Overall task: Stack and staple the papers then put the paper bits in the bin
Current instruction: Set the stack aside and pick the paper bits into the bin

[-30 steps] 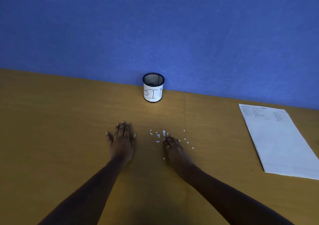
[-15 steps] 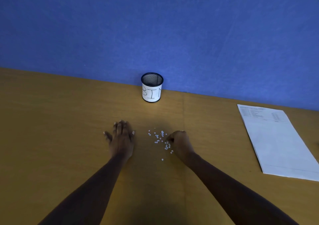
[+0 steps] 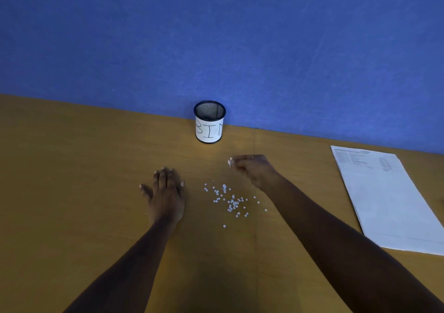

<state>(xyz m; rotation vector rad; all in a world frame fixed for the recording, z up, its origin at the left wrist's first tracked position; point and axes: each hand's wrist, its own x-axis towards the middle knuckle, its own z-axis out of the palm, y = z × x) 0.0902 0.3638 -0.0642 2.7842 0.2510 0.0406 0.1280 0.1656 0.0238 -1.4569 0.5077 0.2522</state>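
Blue felt wall backs a brown wooden table, and the mesh bin, labelled "BIN" on white, stands upright against that wall.

Half a second ago the right hand lay curled on the table among the paper bits. Now the right hand is lifted off them and sits closer to the bin, in front of it and a little to its right, short of the rim. Its fingers and thumb are drawn together, pinching a few white bits that show at the fingertips.

The left hand has not moved. It lies palm down on the table in front of the bin and slightly to its left, with fingers straight and close, thumb spread, holding nothing.

The remaining paper bits lie scattered on the table in front of the bin, nearer the person than the right hand and just right of the left hand. They are bunched closer than a second ago.

Stacked papers lie flat far to the bin's right, well apart from both hands.
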